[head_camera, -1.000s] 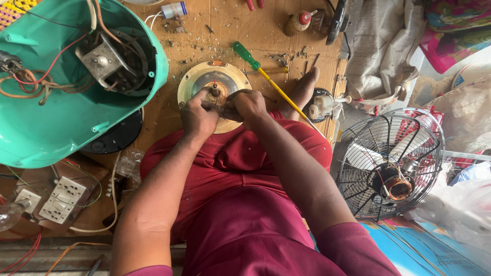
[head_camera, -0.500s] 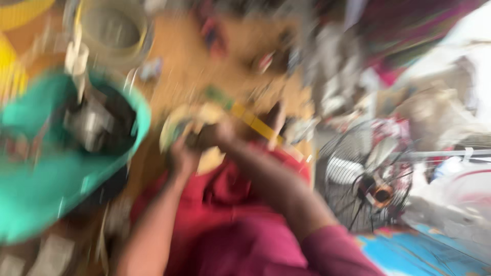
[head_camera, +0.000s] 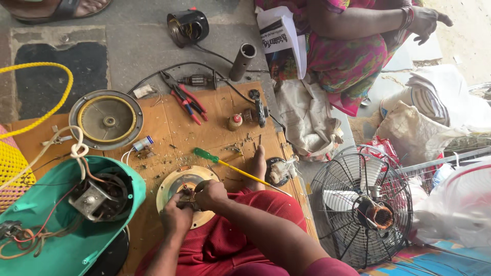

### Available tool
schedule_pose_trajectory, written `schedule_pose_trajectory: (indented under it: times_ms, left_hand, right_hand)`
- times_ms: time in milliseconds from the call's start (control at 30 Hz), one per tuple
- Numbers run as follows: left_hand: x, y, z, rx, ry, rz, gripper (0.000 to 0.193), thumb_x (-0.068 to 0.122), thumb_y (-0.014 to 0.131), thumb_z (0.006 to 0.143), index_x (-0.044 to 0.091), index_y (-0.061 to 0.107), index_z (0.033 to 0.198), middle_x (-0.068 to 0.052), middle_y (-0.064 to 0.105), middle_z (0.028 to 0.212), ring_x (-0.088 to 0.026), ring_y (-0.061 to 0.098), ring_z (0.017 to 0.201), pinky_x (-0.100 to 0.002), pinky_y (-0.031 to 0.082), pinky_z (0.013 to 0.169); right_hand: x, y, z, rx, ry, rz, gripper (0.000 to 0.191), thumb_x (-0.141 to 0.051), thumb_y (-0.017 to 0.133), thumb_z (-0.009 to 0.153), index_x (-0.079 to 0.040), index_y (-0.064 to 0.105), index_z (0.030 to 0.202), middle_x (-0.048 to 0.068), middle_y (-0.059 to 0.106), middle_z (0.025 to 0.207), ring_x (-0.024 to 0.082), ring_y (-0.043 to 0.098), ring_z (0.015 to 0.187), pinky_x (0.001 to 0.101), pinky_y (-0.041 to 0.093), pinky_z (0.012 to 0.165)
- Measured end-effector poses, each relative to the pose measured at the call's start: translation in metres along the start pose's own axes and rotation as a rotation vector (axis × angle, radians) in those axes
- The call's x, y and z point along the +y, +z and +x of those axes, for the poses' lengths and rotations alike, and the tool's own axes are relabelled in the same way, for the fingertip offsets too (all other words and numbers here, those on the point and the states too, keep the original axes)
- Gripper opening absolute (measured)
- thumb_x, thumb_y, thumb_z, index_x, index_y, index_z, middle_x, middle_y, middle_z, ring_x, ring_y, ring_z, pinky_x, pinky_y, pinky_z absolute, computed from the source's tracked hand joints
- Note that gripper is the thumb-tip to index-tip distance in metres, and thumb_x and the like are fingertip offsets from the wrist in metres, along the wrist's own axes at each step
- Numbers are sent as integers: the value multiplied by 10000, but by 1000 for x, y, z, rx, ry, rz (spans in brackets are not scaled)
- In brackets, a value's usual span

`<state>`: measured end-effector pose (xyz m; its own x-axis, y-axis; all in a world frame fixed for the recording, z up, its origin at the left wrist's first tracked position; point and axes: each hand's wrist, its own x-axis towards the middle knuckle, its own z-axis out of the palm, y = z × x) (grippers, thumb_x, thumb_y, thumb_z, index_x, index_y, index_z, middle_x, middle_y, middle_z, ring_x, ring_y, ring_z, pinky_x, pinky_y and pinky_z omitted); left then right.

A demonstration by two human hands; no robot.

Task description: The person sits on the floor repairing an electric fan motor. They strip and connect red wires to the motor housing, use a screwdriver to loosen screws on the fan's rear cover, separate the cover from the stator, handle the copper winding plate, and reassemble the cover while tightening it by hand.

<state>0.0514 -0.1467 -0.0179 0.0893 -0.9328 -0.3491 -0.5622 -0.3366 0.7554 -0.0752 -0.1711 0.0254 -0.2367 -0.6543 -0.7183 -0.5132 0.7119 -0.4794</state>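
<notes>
A round cream motor cover plate (head_camera: 176, 183) lies on a brown cardboard sheet (head_camera: 169, 128) in front of my lap. Both hands work at its centre. My left hand (head_camera: 175, 217) grips the small metal part at the hub from the near side. My right hand (head_camera: 210, 194) is closed over the same part from the right. What the fingers pinch is mostly hidden. A screwdriver (head_camera: 232, 168) with a green handle and yellow shaft lies just beyond the plate, next to my bare foot (head_camera: 258, 166).
A teal fan housing (head_camera: 76, 214) with loose wires sits at left, a round metal disc (head_camera: 106, 120) behind it. Red-handled pliers (head_camera: 186, 99), a small capacitor and screws lie on the cardboard. A wire fan cage (head_camera: 360, 204) stands right. Another person (head_camera: 353, 46) sits beyond.
The camera has tilted up and away, so more of the floor, the pliers and the seated person show. Both hands stay on the plate's hub.
</notes>
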Motion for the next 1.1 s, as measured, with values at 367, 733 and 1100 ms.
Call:
schedule_pose_trajectory:
  times_ms: [367, 733, 1100]
  left_hand:
    - [6, -4, -2, 37, 113, 129, 315, 215, 676, 847, 197, 777, 1145, -202, 746, 860, -408, 730, 841, -491, 579, 771]
    - [-11, 12, 15, 74, 66, -119, 375, 64, 700, 745, 132, 795, 1101, -154, 767, 755, -217, 747, 670, -369, 597, 678]
    - [-31, 28, 25, 152, 19, -182, 396, 40, 744, 693, 107, 806, 1078, -140, 770, 676, -183, 739, 598, -341, 594, 665]
  right_hand:
    - [-20, 14, 29, -60, -61, -293, 423, -413, 769, 792, -32, 776, 977, 208, 790, 923, 312, 788, 883, 410, 636, 803]
    - [3, 14, 53, -70, -241, -380, 595, -674, 783, 841, -87, 812, 933, 193, 759, 919, 328, 713, 849, 437, 585, 792]
    - [24, 40, 85, -45, -124, -116, 296, -329, 819, 750, -84, 791, 914, 215, 738, 941, 361, 730, 926, 445, 584, 858]
